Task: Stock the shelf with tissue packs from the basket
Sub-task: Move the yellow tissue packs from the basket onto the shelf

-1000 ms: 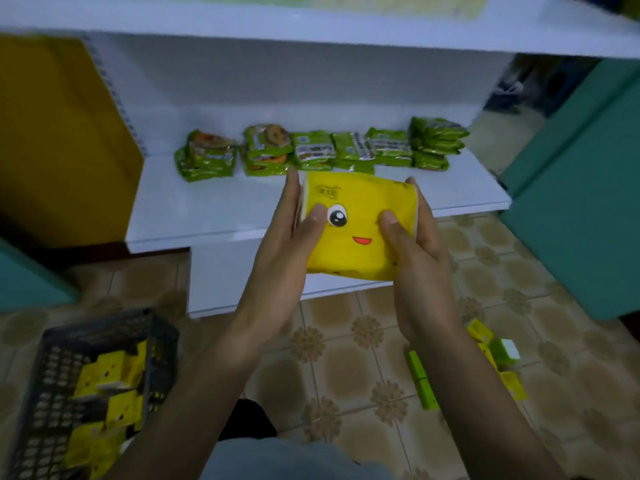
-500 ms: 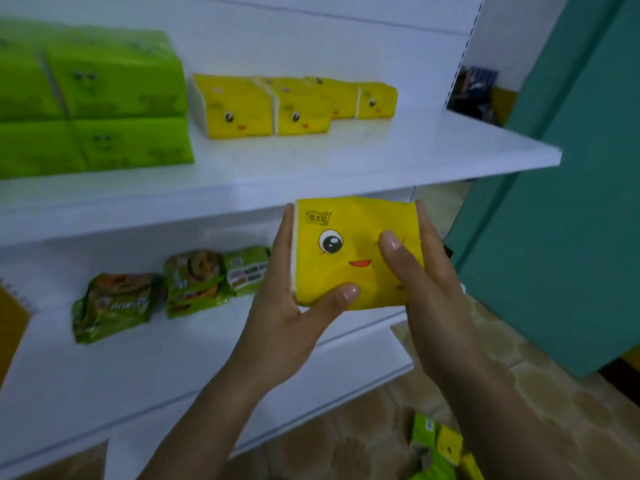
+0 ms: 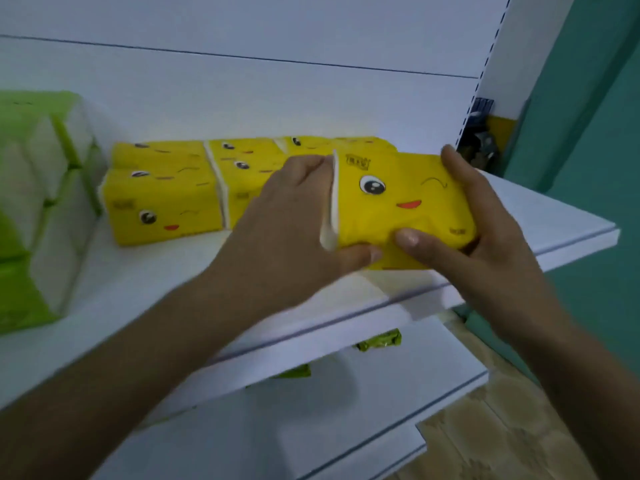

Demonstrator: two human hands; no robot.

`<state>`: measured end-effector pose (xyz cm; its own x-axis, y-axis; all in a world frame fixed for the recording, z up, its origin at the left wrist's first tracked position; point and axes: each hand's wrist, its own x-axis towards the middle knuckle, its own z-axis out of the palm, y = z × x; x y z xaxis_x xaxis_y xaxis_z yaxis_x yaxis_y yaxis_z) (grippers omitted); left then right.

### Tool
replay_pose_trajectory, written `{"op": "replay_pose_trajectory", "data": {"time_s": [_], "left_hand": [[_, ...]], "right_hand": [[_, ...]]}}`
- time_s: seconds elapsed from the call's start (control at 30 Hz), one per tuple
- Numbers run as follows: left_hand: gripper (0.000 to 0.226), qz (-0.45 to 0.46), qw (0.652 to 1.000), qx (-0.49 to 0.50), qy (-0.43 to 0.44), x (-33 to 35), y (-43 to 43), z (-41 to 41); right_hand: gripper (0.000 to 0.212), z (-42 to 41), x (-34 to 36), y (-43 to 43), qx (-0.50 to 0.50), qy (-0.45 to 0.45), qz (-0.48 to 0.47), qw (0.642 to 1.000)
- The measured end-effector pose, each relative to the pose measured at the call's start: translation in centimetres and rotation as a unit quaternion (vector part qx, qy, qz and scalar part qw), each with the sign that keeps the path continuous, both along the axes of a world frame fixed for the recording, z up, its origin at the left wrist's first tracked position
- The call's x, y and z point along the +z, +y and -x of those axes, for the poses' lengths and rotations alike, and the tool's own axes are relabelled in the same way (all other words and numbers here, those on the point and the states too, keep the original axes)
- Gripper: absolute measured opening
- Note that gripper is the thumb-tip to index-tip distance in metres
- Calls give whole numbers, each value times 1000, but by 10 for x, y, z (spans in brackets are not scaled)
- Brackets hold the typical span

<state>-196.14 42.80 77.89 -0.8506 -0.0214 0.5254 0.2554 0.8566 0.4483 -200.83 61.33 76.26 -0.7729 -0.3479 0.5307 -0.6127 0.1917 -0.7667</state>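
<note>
In the head view, we grip the yellow tissue pack (image 3: 391, 206) at both ends: our left hand (image 3: 291, 230) closes around its left end and our right hand (image 3: 485, 233) around its right end, thumbs pressed on the front. The pack sits over the white shelf (image 3: 554, 216), just right of the stocked yellow packs (image 3: 166, 199), with green packs (image 3: 31, 209) at far left.

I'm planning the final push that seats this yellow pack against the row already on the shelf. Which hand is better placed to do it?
Probably the right hand: it wraps the held tissue pack's outer end, so it can push toward the yellow row. The left hand sits between pack and row, in the way.
</note>
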Motion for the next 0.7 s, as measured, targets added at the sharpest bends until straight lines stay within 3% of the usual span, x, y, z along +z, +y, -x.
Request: {"op": "replay_pose_trajectory", "data": {"time_s": [0.13, 0.23, 0.33, 0.53, 0.7], "left_hand": [[114, 121, 982, 114, -89, 15, -4, 75], [108, 203, 952, 198, -115, 3, -16, 109], [96, 205, 933, 278, -95, -14, -26, 118], [72, 253, 923, 285, -51, -26, -34, 128], [68, 250, 923, 291, -16, -29, -39, 133]], "right_hand": [[93, 93, 16, -1, 43, 4, -116, 992], [82, 158, 9, -16, 105, -43, -130, 985], [72, 203, -7, -34, 194, -75, -157, 966], [72, 241, -17, -53, 248, -62, -168, 952], [92, 244, -28, -54, 241, -99, -104, 960]]}}
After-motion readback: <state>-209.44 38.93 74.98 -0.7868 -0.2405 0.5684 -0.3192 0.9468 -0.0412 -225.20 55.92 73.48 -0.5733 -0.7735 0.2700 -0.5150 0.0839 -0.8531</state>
